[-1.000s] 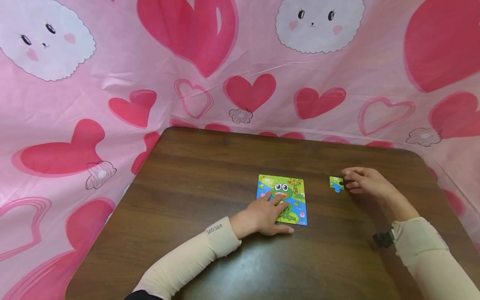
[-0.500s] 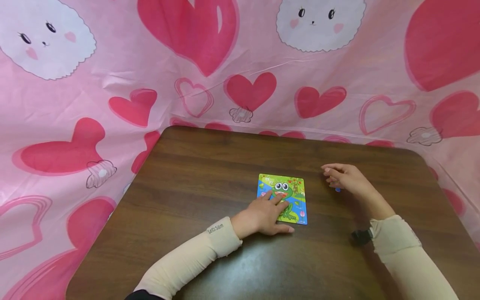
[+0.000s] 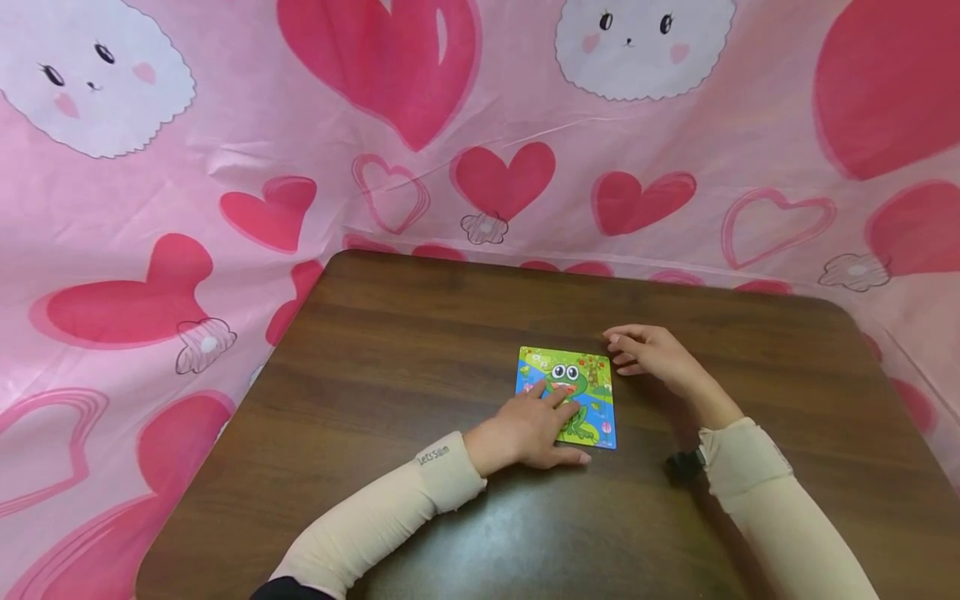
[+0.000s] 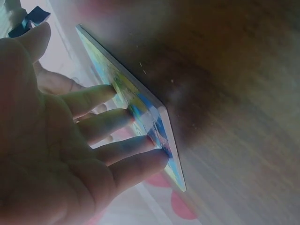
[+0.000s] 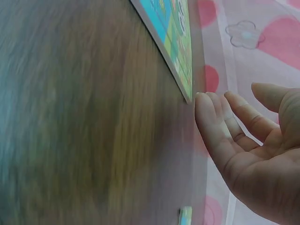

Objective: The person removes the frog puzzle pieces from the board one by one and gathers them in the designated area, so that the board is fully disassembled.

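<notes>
A square frog jigsaw puzzle point(image 3: 600, 392) in green and blue lies flat on the brown table. My left hand point(image 3: 525, 429) rests on its lower left part, fingers spread over the frog. In the left wrist view the fingertips of the left hand point(image 4: 84, 140) touch the surface of the puzzle point(image 4: 140, 110). My right hand point(image 3: 656, 354) hovers just off the puzzle's right edge with nothing in it. The right wrist view shows that hand point(image 5: 262, 154) with loosely bent fingers near a corner of the puzzle point(image 5: 176, 51). A loose puzzle piece point(image 5: 186, 215) lies behind it, hidden in the head view.
The wooden table point(image 3: 420, 333) has rounded corners. A pink cloth point(image 3: 420, 75) printed with hearts stands around its back and left sides. A dark strap with a small device point(image 3: 684, 467) sits at the right wrist.
My right hand has moved left, away from beside the loose piece and over to the puzzle's right edge. The piece stayed behind on the table. My left hand has kept its place.
</notes>
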Tool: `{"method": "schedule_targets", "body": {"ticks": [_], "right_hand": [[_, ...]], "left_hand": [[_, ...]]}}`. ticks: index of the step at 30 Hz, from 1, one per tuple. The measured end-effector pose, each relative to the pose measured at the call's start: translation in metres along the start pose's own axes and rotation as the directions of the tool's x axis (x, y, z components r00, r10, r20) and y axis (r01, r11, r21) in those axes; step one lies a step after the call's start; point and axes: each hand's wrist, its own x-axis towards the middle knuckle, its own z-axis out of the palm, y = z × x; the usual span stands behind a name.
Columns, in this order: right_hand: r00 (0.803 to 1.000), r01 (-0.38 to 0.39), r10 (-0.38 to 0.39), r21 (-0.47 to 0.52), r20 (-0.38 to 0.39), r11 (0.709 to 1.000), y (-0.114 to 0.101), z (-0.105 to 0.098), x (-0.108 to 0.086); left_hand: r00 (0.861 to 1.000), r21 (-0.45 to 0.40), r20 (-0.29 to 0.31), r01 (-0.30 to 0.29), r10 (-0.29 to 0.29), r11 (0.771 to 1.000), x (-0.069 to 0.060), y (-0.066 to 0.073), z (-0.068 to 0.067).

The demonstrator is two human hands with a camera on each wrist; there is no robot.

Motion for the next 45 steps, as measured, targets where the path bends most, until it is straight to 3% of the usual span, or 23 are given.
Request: {"method": "schedule_targets", "body": {"ticks": [19, 45], "right_hand": [[0.994, -0.026, 0.022, 0.032, 0.105, 0.999, -0.005, 0.032, 0.018], [0.993, -0.06, 0.074, -0.145, 0.095, 0.988, -0.013, 0.043, 0.021]], "left_hand": [[1.0, 0.022, -0.013, -0.012, 0.012, 1.0, 0.002, 0.001, 0.002], [0.999, -0.007, -0.033, -0.005, 0.004, 1.0, 0.004, 0.002, 0.003]]}}
